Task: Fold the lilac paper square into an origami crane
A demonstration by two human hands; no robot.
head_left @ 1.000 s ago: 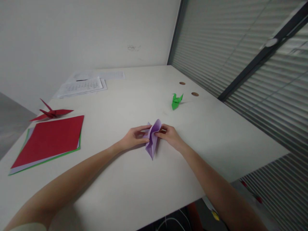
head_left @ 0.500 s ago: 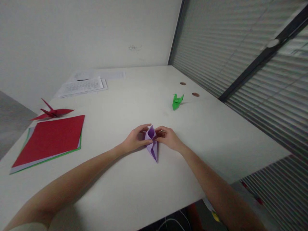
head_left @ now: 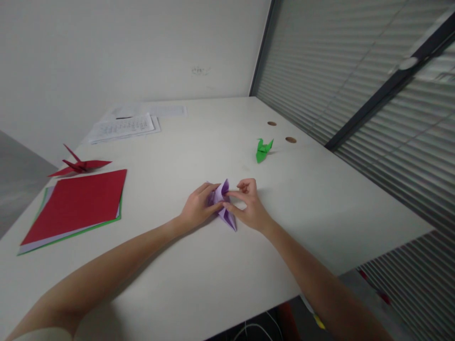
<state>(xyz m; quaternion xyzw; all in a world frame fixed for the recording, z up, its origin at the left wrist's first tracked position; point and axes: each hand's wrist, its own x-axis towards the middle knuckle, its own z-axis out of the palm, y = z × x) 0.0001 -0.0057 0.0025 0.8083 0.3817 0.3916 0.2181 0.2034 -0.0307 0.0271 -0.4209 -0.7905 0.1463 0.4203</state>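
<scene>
A partly folded piece of purple origami paper [head_left: 227, 217] lies on the white table, its upper flap raised and one pointed end aimed toward me. My left hand [head_left: 199, 204] grips it from the left, thumb on top near the middle. From the right, my right hand [head_left: 251, 208] pinches the paper's edge between thumb and index finger, the other fingers curled up. Part of the paper is hidden under my left fingers.
A green paper crane [head_left: 263, 150] stands beyond my right hand. On the left lie a stack of coloured paper with a red sheet [head_left: 80, 201] on top and a red paper crane [head_left: 81, 166]. Written papers [head_left: 122, 128] rest at the back left. Blinds [head_left: 341, 71] line the right side.
The purple paper has turned slightly and its raised flap leans more to the right. My right index finger has straightened onto the flap, while my left hand covers more of the paper's left side.
</scene>
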